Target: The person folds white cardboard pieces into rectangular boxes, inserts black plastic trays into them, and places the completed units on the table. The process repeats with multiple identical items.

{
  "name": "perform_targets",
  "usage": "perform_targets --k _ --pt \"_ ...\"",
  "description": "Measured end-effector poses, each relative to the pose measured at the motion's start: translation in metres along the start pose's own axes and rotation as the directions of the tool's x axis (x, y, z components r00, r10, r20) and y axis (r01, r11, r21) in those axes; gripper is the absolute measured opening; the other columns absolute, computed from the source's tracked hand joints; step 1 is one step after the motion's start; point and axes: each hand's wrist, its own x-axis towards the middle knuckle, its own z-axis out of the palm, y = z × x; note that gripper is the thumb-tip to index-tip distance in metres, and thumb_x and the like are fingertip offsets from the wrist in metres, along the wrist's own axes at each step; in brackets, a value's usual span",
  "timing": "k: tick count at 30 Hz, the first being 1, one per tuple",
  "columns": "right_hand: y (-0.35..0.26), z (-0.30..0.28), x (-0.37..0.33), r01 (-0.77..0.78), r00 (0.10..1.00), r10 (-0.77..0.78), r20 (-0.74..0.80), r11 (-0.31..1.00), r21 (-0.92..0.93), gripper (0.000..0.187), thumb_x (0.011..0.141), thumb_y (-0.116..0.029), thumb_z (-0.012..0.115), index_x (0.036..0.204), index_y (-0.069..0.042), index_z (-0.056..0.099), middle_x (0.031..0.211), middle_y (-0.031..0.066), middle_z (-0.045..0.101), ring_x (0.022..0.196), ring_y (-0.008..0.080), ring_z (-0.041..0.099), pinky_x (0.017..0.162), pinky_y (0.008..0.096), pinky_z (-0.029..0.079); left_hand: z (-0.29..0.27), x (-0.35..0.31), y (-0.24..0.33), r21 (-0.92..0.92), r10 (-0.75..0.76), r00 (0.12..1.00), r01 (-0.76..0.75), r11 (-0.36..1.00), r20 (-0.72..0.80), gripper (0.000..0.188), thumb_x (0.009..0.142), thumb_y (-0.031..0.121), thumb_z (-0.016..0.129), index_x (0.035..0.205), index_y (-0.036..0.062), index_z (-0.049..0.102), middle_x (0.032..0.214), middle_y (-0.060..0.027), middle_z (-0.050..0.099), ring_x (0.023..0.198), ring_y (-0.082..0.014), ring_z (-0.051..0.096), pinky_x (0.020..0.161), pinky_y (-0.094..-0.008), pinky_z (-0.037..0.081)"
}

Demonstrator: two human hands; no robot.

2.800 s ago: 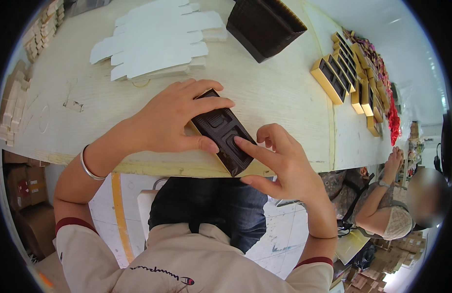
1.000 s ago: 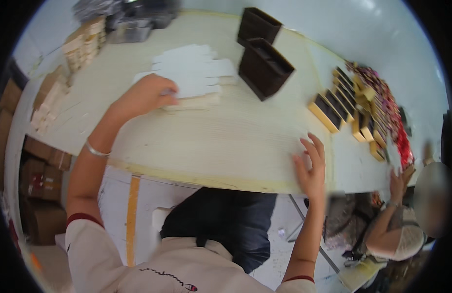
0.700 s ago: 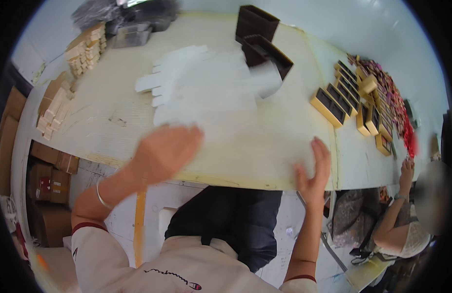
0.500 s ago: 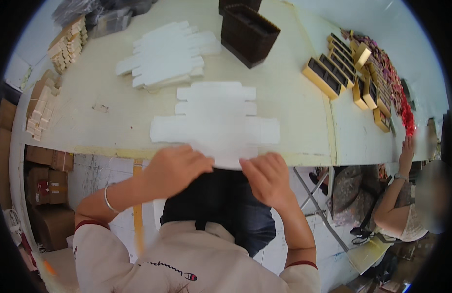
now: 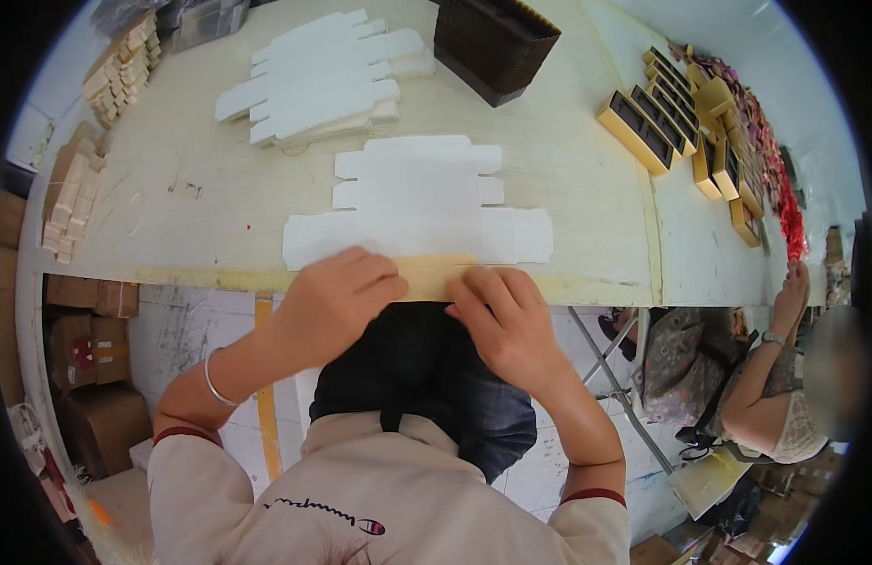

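A flat white cardboard box blank [image 5: 417,193], with tabs along both sides, lies before me at the table's near edge. My left hand [image 5: 347,297] has its curled fingers on the left part of the blank's near edge. At the right part, my right hand [image 5: 502,315] grips the same edge with thumb and bent fingers. Between the hands a narrow pale gold strip [image 5: 436,267] runs along that edge, apparently a turned-up flap. My fingers hide the strip's ends. Farther back lies a stack of similar white blanks [image 5: 323,80].
Dark brown plastic trays [image 5: 492,47] stand nested at the back. Gold boxes with dark insets [image 5: 638,127] line the right side. Pale folded card bundles [image 5: 73,202] sit at the left edge. At the far right another person's hand [image 5: 790,292] is near red material [image 5: 787,217].
The blank's near flap, white and hanging toward me before, now shows as a pale gold strip along the edge. Both hands remain at that edge. The view has shifted slightly.
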Motion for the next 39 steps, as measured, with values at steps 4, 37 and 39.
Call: perform_targets --k 4,37,39 --pt "0.003 -0.008 0.017 0.035 0.994 -0.031 0.103 0.999 -0.036 0.039 0.072 -0.008 0.066 0.107 0.006 0.060 0.101 0.0113 0.055 0.088 0.0253 0.054 0.076 0.0340 0.048 -0.006 0.018 0.000 0.013 0.013 1.000 -0.013 1.000 0.011 0.027 0.070 0.019 0.073 0.091 0.0059 0.061 0.085 -0.0046 0.054 0.077 -0.0218 0.055 0.067 -0.0309 0.048" --pt "-0.008 -0.028 -0.012 -0.152 0.980 0.124 0.154 0.971 0.183 0.034 0.073 -0.009 0.071 0.105 -0.003 0.063 0.096 0.0113 0.063 0.092 0.0288 0.061 0.084 0.0399 0.045 -0.010 0.071 -0.040 -0.222 -0.181 0.953 0.237 0.946 0.245 0.038 0.083 -0.001 0.057 0.119 0.0103 0.049 0.094 -0.0138 0.064 0.089 -0.0347 0.061 0.072 -0.0418 0.047" --pt "-0.004 -0.023 0.007 -0.340 0.926 0.299 0.232 0.926 0.162 0.031 0.073 -0.005 0.070 0.103 -0.003 0.063 0.087 0.0093 0.063 0.085 0.0265 0.062 0.080 0.0378 0.046 -0.007 0.078 -0.044 -0.223 -0.147 0.954 0.209 0.952 0.262 0.039 0.083 -0.001 0.057 0.119 0.0109 0.049 0.094 -0.0135 0.064 0.088 -0.0342 0.061 0.072 -0.0414 0.047"
